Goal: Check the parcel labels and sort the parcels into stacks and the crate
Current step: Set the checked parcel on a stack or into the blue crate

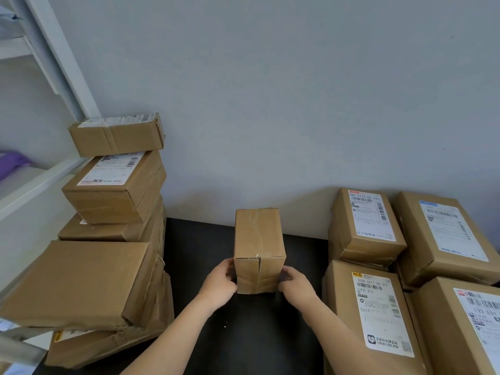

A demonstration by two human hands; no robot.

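A small brown cardboard parcel [259,239], taped along its top and showing no label on the visible faces, sits at the middle of the black table [243,334]. My left hand [220,284] grips its near left edge and my right hand [295,289] grips its near right edge. A tall stack of brown parcels [113,190] rises at the left, some with white labels on top. At the right stand several labelled parcels [365,220] in low stacks. No crate is in view.
A grey wall [270,104] runs behind the table. A white shelf unit [40,77] stands at the far left, holding a purple item [13,161]. A large flat parcel [81,282] overhangs the left stack near the table's front.
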